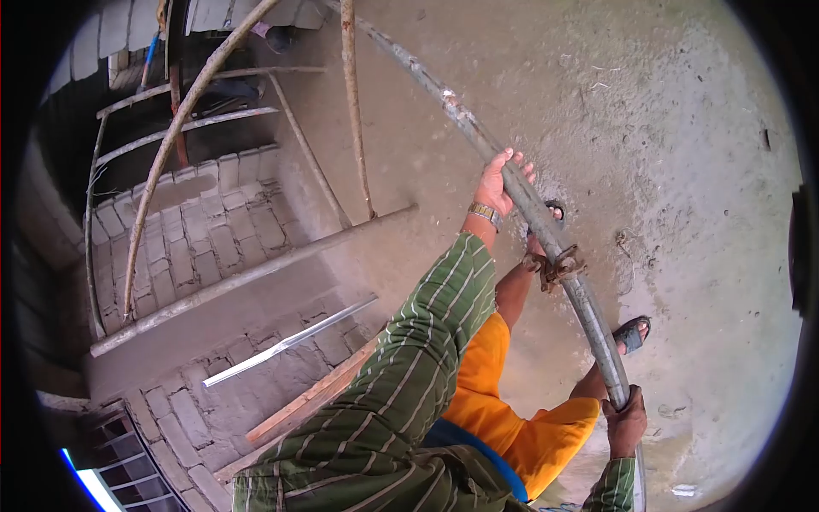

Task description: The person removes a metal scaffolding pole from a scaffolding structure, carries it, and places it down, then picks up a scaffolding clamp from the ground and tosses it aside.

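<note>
A long grey metal pipe (482,136) runs diagonally from the top of the view down to the lower right, and looks curved through the lens. My left hand (502,181), with a metal-banded watch at its wrist, is closed around the pipe's upper part, fingertips showing on its far side. Lower down, my right hand (625,421) wraps round the same pipe. Between the two hands a rusty scaffold coupler (563,266) sits on the pipe. Both arms are in green striped sleeves.
A scaffold-like frame of poles (256,269) stands at left before brickwork (188,243). A shiny metal strip (290,341) and a wooden plank (311,392) lie nearby. My sandalled feet (631,334) stand on a rough, damp-looking floor (708,256). A barred opening (128,465) is at lower left.
</note>
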A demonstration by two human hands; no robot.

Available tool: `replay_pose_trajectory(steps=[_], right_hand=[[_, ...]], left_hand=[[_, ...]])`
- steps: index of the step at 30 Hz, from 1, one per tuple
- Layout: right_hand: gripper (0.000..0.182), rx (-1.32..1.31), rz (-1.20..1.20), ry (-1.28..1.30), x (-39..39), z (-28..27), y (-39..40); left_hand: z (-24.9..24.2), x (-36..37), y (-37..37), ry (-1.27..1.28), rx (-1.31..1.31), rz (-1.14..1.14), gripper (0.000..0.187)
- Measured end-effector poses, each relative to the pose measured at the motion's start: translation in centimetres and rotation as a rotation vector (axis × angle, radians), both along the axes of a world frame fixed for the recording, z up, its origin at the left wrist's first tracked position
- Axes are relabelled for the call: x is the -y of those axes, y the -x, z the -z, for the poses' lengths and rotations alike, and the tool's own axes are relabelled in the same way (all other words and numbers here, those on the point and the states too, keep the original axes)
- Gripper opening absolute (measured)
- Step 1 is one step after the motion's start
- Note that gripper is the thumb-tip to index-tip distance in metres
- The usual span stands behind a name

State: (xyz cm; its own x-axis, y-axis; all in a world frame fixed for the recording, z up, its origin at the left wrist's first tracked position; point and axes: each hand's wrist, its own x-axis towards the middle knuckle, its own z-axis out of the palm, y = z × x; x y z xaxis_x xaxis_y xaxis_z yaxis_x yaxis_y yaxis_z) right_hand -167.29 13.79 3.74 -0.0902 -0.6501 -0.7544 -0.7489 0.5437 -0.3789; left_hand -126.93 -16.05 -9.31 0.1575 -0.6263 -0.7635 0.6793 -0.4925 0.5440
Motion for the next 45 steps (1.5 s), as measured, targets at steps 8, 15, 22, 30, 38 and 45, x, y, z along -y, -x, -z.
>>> replay_pose_trajectory(steps=[8,15,22,30,38,45], right_hand=[[0.039,0.769,0.267,-0.695,1.3,2.0,5.5],[0.040,0.555,0.103,-0.557,-0.3,-5.5,6.5],[0.047,-0.057,-0.140,-0.122,1.6,-19.7,3.4],[0.036,0.828,0.240,-0.964,-0.4,-13.3,6.1],[0.044,0.099,-0.155,-0.341,-2.2,-21.7,3.2],[0.037,0.652,0.195,-0.763,-3.3,-17.5,4.2]], left_hand=[[-1.2,-1.6,1.3,-0.132,0.141,0.058,0.022],[-5.7,-4.9,2.7,-0.139,0.278,0.021,0.019],[-12.5,-3.5,3.9,0.363,-0.357,-0.079,0.024],[-14.3,-5.4,3.5,-0.161,0.341,0.032,0.025],[-15.0,-6.9,3.4,0.224,-0.328,-0.161,0.020],[-15.1,-8.7,2.6,-0.075,-0.016,-0.042,0.022]])
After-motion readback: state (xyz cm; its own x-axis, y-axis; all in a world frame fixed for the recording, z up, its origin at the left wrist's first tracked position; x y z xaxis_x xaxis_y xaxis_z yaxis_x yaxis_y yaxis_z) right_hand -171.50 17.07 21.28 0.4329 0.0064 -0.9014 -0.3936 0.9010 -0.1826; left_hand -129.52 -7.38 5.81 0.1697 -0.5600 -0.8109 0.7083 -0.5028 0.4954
